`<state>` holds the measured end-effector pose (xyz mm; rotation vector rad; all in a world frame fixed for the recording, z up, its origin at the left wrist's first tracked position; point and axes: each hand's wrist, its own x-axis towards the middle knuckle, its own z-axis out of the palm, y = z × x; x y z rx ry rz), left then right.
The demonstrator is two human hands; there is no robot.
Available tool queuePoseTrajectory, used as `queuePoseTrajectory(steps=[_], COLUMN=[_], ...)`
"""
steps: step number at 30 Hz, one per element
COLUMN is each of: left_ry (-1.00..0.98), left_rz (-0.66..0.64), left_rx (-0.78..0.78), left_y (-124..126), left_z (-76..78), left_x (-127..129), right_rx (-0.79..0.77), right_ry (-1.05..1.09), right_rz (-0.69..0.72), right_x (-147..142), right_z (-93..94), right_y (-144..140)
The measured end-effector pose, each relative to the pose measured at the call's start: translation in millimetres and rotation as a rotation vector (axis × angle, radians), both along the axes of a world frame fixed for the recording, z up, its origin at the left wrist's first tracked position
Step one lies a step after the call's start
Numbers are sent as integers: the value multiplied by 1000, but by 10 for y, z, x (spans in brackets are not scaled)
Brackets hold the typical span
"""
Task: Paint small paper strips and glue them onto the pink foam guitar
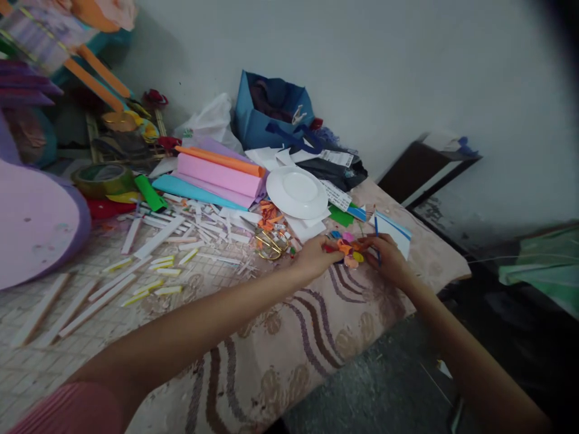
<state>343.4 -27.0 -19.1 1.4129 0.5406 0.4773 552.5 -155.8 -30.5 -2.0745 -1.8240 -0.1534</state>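
A cluster of small coloured pieces [347, 248], in orange, pink, blue, yellow and peach, lies between my hands near the table's right end; I cannot make out their kind. My left hand [316, 260] curls its fingers around the cluster's left edge. On the other side, my right hand [386, 258] is closed, with a thin blue stick [376, 224], like a pen or brush, standing up from it. Its fingertips reach the cluster's right side. Gold-handled scissors [270, 246] rest left of my left hand. A white plate [297, 193] sits just behind.
White and yellow-edged strips [158, 238] litter the left of the patterned tablecloth [271, 337]. Pink and orange sheet rolls [219, 175], a green marker-like block [150, 193] and tape [105, 179] lie behind. A blue bag [257, 123] stands against the wall. A purple-edged shape [36, 223] fills the left.
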Motion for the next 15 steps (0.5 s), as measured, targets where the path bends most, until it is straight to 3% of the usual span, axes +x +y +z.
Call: queuePoseTrajectory(steps=[9, 12, 15], left_ry=[-112, -146, -176], left_rz=[18, 31, 27], left_rx=[48, 54, 37], left_y=[133, 160, 201], left_z=[38, 80, 142], left_x=[440, 430, 282], right_rx=[0, 31, 92], right_ry=[-95, -109, -125], right_rz=[-15, -40, -110], right_x=[321, 256, -10], right_z=[30, 99, 160], right_y=[202, 170, 63])
